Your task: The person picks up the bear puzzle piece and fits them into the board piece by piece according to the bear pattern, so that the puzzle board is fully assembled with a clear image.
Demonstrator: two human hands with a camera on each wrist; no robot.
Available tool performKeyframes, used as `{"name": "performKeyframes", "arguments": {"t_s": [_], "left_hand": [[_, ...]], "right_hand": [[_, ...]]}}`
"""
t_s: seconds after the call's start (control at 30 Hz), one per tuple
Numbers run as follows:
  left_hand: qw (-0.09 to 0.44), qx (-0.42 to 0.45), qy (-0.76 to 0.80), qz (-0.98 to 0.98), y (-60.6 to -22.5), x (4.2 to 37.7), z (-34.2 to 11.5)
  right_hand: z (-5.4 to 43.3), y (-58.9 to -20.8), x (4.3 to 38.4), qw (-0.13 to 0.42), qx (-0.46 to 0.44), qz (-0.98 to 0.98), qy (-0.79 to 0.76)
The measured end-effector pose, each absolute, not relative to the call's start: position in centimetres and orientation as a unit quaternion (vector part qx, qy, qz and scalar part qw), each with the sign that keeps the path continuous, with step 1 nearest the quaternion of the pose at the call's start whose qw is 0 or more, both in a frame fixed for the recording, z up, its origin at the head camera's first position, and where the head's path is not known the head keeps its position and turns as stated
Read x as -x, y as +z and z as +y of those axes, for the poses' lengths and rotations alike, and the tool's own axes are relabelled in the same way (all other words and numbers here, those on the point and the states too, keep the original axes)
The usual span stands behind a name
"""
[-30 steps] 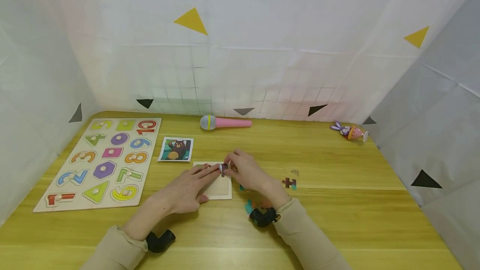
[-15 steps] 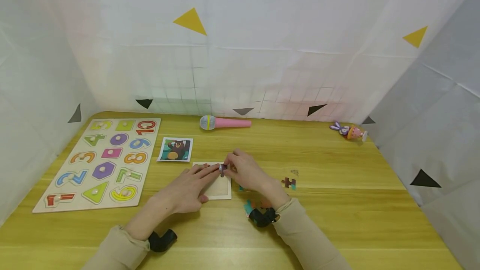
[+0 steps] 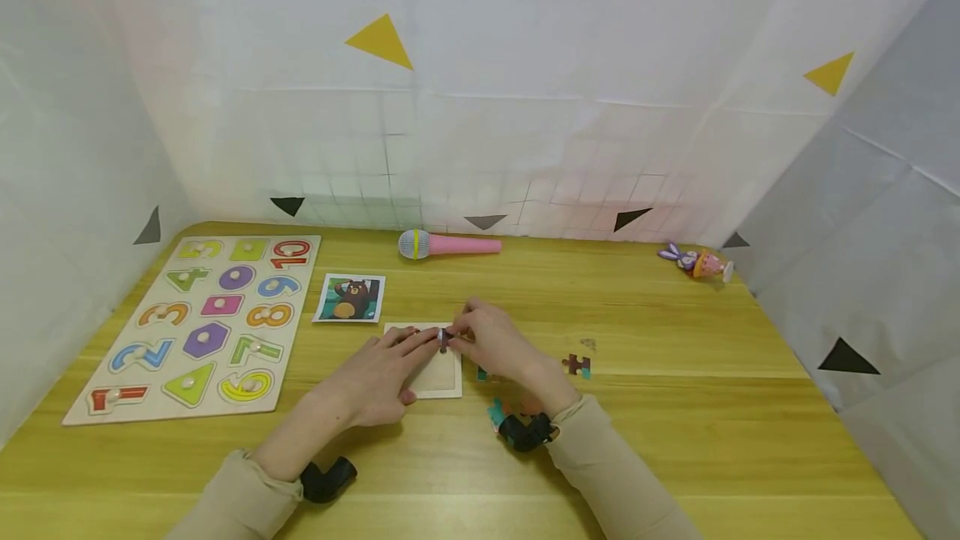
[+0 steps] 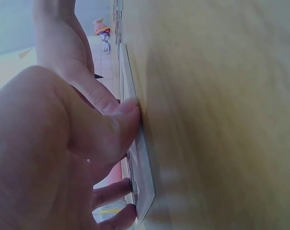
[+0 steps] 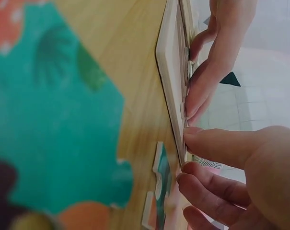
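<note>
A small wooden puzzle tray (image 3: 441, 380) lies flat on the table. My left hand (image 3: 371, 382) presses along its far edge with outstretched fingers, while the thumb (image 4: 128, 117) touches the near side of the tray. At the far right corner my right hand (image 3: 495, 346) pinches a dark puzzle piece (image 3: 444, 342) between thumb and fingertips, low over the tray. Other pieces beneath the left fingers are mostly covered. Loose pieces lie right of the tray: a brown one (image 3: 577, 366), a teal one (image 3: 496, 413), and others partly hidden by the right wrist.
A picture card of a bear (image 3: 349, 298) lies behind the tray. The number-and-shape board (image 3: 202, 332) takes up the left side. A pink toy microphone (image 3: 457, 246) lies at the back, a rabbit figure (image 3: 701, 262) at the back right. White cloth walls (image 3: 525, 132) enclose the table.
The dark piece has shifted and turned slightly under the right fingertips. Both hands otherwise stay in place; the whole head view has drifted a little.
</note>
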State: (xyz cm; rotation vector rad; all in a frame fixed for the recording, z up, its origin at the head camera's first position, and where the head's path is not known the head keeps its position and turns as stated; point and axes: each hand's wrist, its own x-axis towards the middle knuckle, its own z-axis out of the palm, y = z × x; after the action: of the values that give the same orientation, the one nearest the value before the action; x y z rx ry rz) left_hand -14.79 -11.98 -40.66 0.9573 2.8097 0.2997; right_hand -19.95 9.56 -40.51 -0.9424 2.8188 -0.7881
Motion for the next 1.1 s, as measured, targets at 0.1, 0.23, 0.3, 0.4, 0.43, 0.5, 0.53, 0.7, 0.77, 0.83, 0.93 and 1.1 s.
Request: {"name": "performKeyframes", "arguments": {"t_s": [0.1,0.23,0.3,0.4,0.43,0.5,0.53,0.7,0.77,0.83,0.93,1.1], "left_hand": [[0.076,-0.323,0.1,0.938,-40.7,14.8,-12.0],[0.073,-0.33,0.105,0.935,-40.7,14.8,-11.8],[0.075,-0.33,0.104,0.935,-40.7,14.8,-11.7],[0.075,-0.33,0.104,0.935,-40.7,14.8,-11.7],[0.075,-0.331,0.105,0.935,-40.7,14.8,-11.8],[0.073,-0.333,0.107,0.934,-40.7,14.8,-11.8],[0.071,-0.335,0.109,0.933,-40.7,14.8,-11.8],[0.074,-0.35,0.126,0.925,-41.1,14.7,-12.4],[0.079,-0.359,0.137,0.92,-41.3,14.7,-12.8],[0.081,-0.367,0.152,0.914,-41.4,14.7,-13.2],[0.091,-0.369,0.172,0.909,-41.5,14.7,-13.8],[0.122,-0.34,0.199,0.911,-41.5,14.4,-14.6]], "right_hand": [[9.7,-40.4,19.9,0.042,0.301,0.916,-0.262],[9.9,-40.2,19.9,0.048,0.297,0.918,-0.26],[9.9,-40.1,19.9,0.049,0.306,0.917,-0.251],[10.0,-39.9,20.0,0.05,0.324,0.915,-0.236],[10.0,-39.9,20.0,0.051,0.329,0.914,-0.23],[10.0,-39.9,20.1,0.056,0.333,0.914,-0.225],[10.0,-39.8,20.1,0.058,0.331,0.915,-0.222],[9.8,-39.8,20.1,0.066,0.327,0.919,-0.212],[9.7,-39.8,20.1,0.067,0.326,0.919,-0.21],[9.6,-39.8,20.2,0.067,0.326,0.919,-0.21],[9.5,-39.9,20.2,0.062,0.329,0.919,-0.211],[9.4,-39.9,20.3,0.053,0.34,0.914,-0.215]]}}
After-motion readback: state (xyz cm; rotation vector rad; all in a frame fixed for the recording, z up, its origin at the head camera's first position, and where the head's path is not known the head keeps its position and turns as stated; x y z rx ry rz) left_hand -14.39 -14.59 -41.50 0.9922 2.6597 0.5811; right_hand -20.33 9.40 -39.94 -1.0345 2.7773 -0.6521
